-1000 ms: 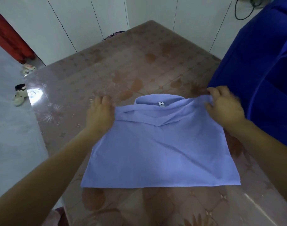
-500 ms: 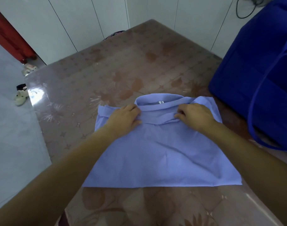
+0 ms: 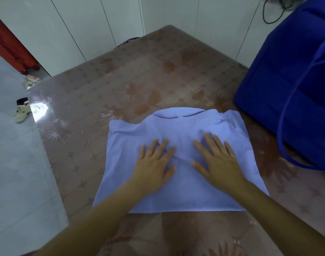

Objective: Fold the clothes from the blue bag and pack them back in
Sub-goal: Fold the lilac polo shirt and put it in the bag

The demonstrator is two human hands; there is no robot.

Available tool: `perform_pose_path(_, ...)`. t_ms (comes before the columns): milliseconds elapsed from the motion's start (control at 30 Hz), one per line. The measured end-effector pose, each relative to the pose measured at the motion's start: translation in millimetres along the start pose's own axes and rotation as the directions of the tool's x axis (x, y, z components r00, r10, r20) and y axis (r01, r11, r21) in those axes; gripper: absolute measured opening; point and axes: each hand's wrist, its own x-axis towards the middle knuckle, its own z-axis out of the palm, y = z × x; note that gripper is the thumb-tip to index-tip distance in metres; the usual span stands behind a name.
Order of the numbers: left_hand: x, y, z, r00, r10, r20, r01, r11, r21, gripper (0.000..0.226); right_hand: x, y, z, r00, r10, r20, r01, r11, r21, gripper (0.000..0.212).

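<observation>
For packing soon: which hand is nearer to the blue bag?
Right. The right hand presses the shirt on the side toward the blue bag; the left hand presses it farther from the bag.

light: dim, bluish cast | glare: white patch on glossy brown floral-patterned counter (image 3: 39,108) at left | focus: soft overall | edges: wide-angle bending

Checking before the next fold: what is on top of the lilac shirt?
The left hand and right hand lie flat on the shirt, fingers spread. Nothing else shows on it. Cloth under the palms is covered.
</observation>
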Motion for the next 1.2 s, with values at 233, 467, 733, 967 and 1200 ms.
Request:
perform_pose_path(233, -58.4, -57.8, 1.3, 0.854, -0.514, 0.082, 0.519, 0.852, -0.069, 0.085, -31.2, 42.2, -9.6, 0.939, 0.319, 0.126, -0.319, 0.948, -0.019, 0.076)
perform_pose_path(467, -95.3, -52.2, -14.8, 0.672, -0.733, 0.104, 0.66, 0.53, -0.532, 0.061, -65.8, 27.8, -25.9, 0.8, 0.597, 0.069, -0.592, 0.765, 0.252, 0.067)
perform_pose_path(733, -129.6, -27.3, -24.7, 0.764, -0.625, 0.164, 0.621, 0.642, -0.45, 0.051, -112.9, 26.8, -23.9, 0.828, 0.531, 0.181, -0.559, 0.806, 0.196, 0.066)
perform_pose_path(967, -227.0, -5.7, -16.3, 0.72, -0.65, 0.242, 0.684, 0.609, -0.401, 0.058, -219.2, 7.3, -18.9, 0.824, 0.522, 0.22, -0.564, 0.793, 0.228, 0.072)
perform_pose_path(1200, -243.3, 13.0, -21.5, 0.729, -0.662, 0.172, 0.641, 0.575, -0.508, 0.064, -247.1, -18.6, -15.8, 0.857, 0.51, 0.07, -0.509, 0.86, -0.042, 0.078)
